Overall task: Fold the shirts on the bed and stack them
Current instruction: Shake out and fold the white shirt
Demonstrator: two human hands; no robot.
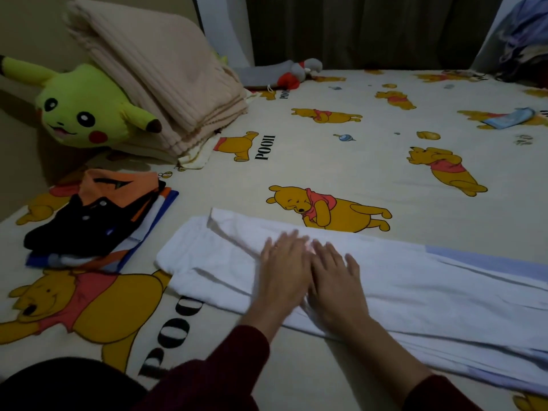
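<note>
Pressing flat, both hands point(308, 271) cover the white shirt point(415, 286), its right end cut off.

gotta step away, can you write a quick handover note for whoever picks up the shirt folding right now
Left hand: open, flat on the white shirt, near its middle.
Right hand: open, flat on the same shirt, right beside the left hand.
White shirt: folded into a long narrow strip across the bed, in front of the person.
Stack of folded shirts: to the left of the strip, black and orange one on top.
Done: several shirts folded and stacked; white one folded lengthwise.
Left: fold the strip across into a compact shape, then set it on the stack.
</note>
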